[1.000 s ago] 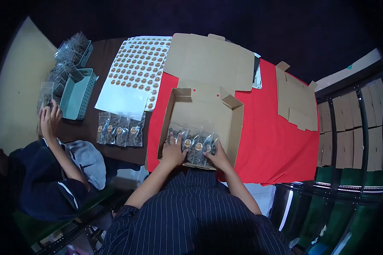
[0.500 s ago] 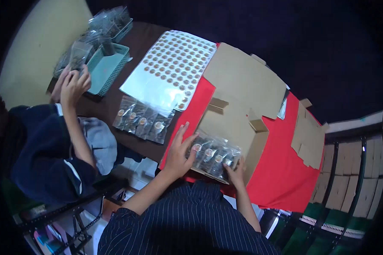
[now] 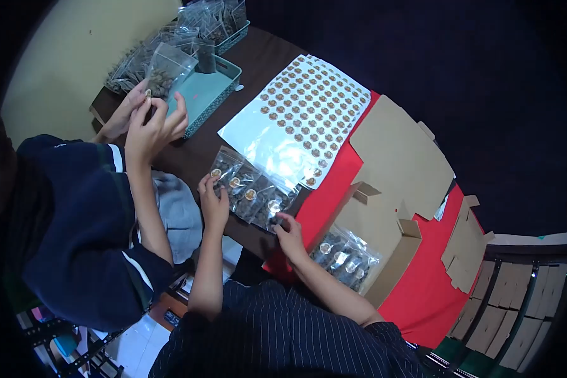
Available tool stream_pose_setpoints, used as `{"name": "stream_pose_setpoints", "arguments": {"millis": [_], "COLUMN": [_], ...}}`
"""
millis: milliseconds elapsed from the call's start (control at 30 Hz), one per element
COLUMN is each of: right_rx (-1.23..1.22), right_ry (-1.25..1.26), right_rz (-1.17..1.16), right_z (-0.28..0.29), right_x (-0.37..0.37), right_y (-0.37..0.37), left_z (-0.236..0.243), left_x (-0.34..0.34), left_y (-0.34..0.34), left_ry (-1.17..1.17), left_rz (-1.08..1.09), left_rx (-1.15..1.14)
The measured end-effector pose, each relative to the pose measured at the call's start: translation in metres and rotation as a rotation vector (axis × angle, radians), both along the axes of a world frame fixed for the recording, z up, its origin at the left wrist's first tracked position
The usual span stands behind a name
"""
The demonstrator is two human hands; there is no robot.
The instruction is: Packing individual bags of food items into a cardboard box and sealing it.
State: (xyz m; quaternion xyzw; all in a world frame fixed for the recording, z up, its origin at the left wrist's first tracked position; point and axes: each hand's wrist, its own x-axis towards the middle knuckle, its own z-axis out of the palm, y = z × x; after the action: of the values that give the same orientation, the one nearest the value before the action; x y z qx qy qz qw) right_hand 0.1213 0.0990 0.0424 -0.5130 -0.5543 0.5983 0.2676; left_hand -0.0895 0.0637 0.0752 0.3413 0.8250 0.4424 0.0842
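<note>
A row of several clear zip bags of dark pieces, each with a round sticker (image 3: 252,189), lies on the brown table, just below white sheets of round stickers (image 3: 309,104). My left hand (image 3: 214,200) grips the row at its left end; my right hand (image 3: 286,232) grips its right end, fingers curled at the edge. Right of my right hand, another set of similar bags (image 3: 346,258) sits in the near part of an open cardboard box (image 3: 390,274), whose lid (image 3: 403,157) lies folded back.
At left a co-worker (image 3: 88,233) holds a bag (image 3: 167,69) in both hands beside teal baskets (image 3: 211,101) and piled bags (image 3: 132,69). A red cloth (image 3: 422,302) and flat cardboard (image 3: 460,246) lie at right; racks of boxes (image 3: 516,302) stand beyond the table.
My hands have moved leftward from the bags in the box to the row on the table. My view has turned left. The co-worker has raised a bag with both hands.
</note>
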Motion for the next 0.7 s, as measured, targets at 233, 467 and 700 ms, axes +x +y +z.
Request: {"name": "stream_pose_setpoints", "arguments": {"millis": [233,467,700], "right_rx": [-0.370,-0.475,0.238], "right_ry": [-0.010,0.088,-0.115], "right_rz": [-0.048,-0.085,-0.180], "right_z": [-0.028,-0.007,0.092], "right_x": [-0.023,-0.013,0.034], "right_y": [0.001,0.003,0.003], "left_z": [-0.031,-0.045,-0.031], "left_x": [-0.048,-0.033,0.019], "left_y": [0.021,0.017,-0.006], "left_ry": [0.064,0.073,0.199], "left_rz": [-0.035,-0.235,-0.476], "left_rx": [-0.137,-0.474,-0.565]}}
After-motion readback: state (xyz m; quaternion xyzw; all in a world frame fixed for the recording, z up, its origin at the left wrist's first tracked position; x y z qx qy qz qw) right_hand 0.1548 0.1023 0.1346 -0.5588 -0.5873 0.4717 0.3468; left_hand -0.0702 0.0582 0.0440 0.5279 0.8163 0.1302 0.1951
